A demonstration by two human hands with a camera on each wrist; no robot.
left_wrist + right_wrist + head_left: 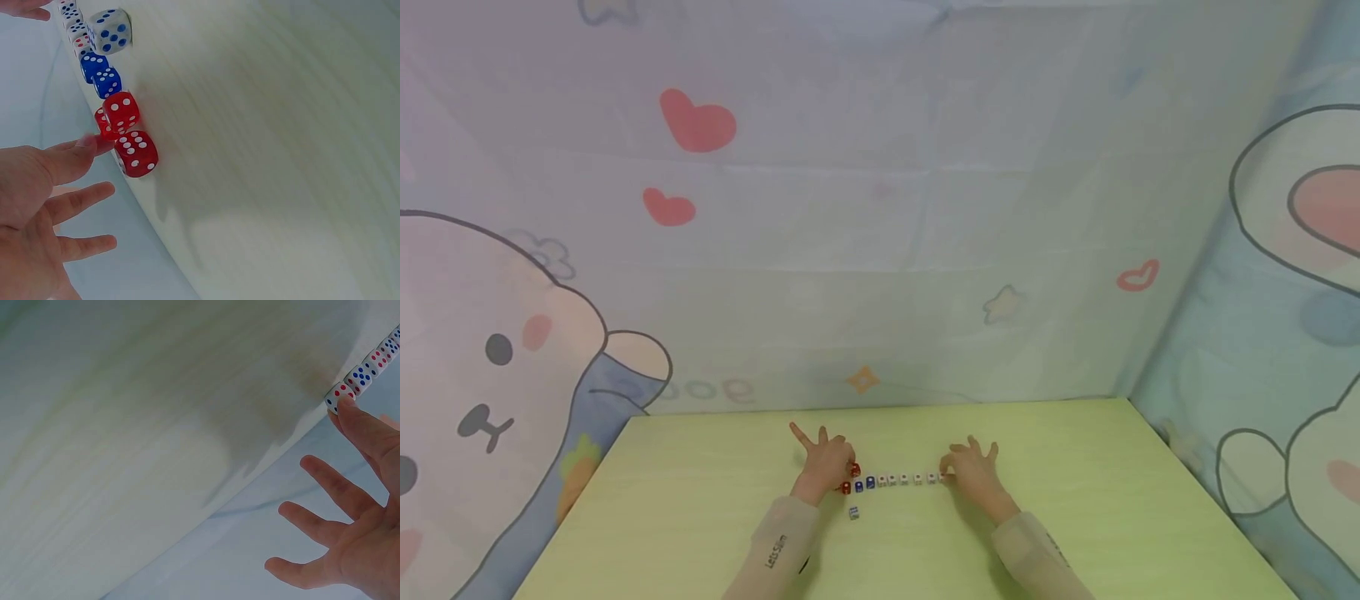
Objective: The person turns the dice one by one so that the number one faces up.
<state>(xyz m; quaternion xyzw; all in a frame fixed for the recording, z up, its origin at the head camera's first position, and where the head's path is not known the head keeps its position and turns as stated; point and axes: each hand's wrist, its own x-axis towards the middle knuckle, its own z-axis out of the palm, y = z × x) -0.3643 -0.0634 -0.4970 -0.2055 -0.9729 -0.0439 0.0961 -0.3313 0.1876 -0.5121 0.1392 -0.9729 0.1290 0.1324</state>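
Note:
My left hand (826, 467) is at the left end of a row of dice, its thumb and index finger pinching at a red die (103, 124) partly hidden behind another red die (120, 110). A third red die (136, 153) sits right beside those fingertips. Two blue dice (107, 82) come after the red ones, followed by several white dice (904, 480). At the right end, thumb and index finger of my right hand (976, 473) pinch the last white die (339, 395). On both hands the other fingers are spread away from the row.
One white die with blue dots (853, 512) lies apart, nearer to me than the row. The pale yellow-green table (700, 517) ends at a cartoon-printed cloth (820, 250) at the back and sides.

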